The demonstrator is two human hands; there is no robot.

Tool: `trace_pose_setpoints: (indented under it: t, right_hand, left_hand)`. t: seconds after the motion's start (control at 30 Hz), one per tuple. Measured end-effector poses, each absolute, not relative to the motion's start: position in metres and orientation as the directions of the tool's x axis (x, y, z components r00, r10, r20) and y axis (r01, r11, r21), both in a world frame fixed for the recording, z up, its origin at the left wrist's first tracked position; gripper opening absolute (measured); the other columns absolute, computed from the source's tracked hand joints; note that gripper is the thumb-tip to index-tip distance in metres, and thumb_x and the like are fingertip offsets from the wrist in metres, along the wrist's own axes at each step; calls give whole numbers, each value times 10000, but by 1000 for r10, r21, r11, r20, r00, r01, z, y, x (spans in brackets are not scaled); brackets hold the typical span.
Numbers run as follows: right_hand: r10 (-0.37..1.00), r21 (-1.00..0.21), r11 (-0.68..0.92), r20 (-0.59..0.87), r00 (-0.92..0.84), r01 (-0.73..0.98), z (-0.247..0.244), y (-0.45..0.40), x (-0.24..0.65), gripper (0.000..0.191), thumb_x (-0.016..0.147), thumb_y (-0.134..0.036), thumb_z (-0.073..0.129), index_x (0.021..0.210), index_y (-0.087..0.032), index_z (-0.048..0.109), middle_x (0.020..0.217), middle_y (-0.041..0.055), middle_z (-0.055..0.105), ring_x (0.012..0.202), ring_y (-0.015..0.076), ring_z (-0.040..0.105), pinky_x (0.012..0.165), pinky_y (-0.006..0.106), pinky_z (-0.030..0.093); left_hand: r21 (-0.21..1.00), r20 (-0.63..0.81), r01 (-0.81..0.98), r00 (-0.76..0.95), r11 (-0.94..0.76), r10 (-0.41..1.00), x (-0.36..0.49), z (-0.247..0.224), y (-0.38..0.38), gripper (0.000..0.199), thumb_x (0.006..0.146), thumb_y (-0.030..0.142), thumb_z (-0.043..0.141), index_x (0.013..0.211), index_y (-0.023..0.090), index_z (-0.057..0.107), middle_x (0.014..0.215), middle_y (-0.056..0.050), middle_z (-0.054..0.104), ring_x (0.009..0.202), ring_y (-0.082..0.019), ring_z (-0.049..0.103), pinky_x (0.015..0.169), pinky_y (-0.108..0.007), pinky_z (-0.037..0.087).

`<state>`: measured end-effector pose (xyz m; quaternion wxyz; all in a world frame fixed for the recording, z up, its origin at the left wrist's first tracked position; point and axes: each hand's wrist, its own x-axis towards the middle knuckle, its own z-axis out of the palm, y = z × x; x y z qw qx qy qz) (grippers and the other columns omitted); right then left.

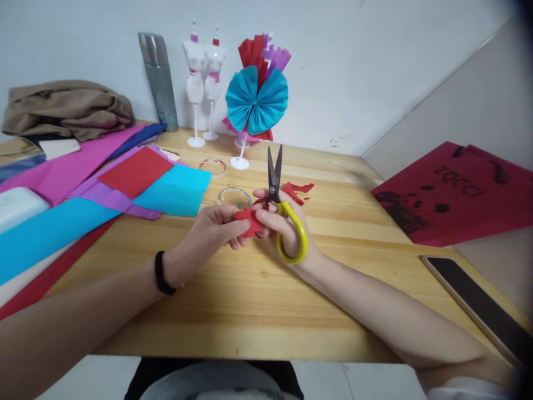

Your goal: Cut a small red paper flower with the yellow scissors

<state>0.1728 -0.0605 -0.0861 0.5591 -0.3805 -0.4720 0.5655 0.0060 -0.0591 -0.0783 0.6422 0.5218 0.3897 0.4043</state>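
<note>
Wooden table (233, 311) with red scraps (295, 194), two rings (234, 189), phone (474, 305), bottle (160, 83).

Looks like a craft corner, home or small studio, can't tell which. Has wooden table (233, 300) by plain wall (333, 72), col. sheets (177, 190) mid-L, scissors (273, 192) ctr, mini dress forms (194, 62) upper ctr, flask (160, 86) & bunched cloth (69, 108) upper L.

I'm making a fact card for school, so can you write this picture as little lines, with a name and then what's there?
Left hand: pinching a small red piece
Right hand: holding yellow-handled scissors, thumb on the red piece too
Blades: apart, pointing away from the person
Toward the back: bottle, white mannequins, blue pleated fan shape
Left side: coloured sheets
Right side: red bag, phone
</note>
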Motion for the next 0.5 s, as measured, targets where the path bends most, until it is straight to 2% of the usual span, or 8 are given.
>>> trace_pose_setpoints:
  t: [0.17,0.33,0.5]
  right_hand:
    - [980,-968,121,152,-129,-221,-84,-61,172,348,672,-228,860,963,-221,668,619,-84,619,493,79,479,493,248,350]
    - [993,-962,94,108,-41,-257,-86,-59,171,364,669,-244,867,973,-224,668,601,-102,561,461,66,417,461,242,297]
    - [997,-941,65,73,-9,-332,-89,-59,170,448,618,-253,923,985,-234,667,606,-112,552,450,65,417,458,237,306]
  left_hand:
    - [987,-97,-82,383,138,919,3,-82,-57,194,694,336,758,632,164,692,563,-8,680,526,-106,602,545,-219,480]
    - [985,-84,-100,419,138,904,1,-85,-56,301,769,456,749,713,165,696,648,-40,714,571,-139,644,534,-238,491]
    - [984,-60,-130,396,121,916,8,-83,-61,265,687,385,830,798,168,724,613,-1,687,557,-131,624,528,-233,492]
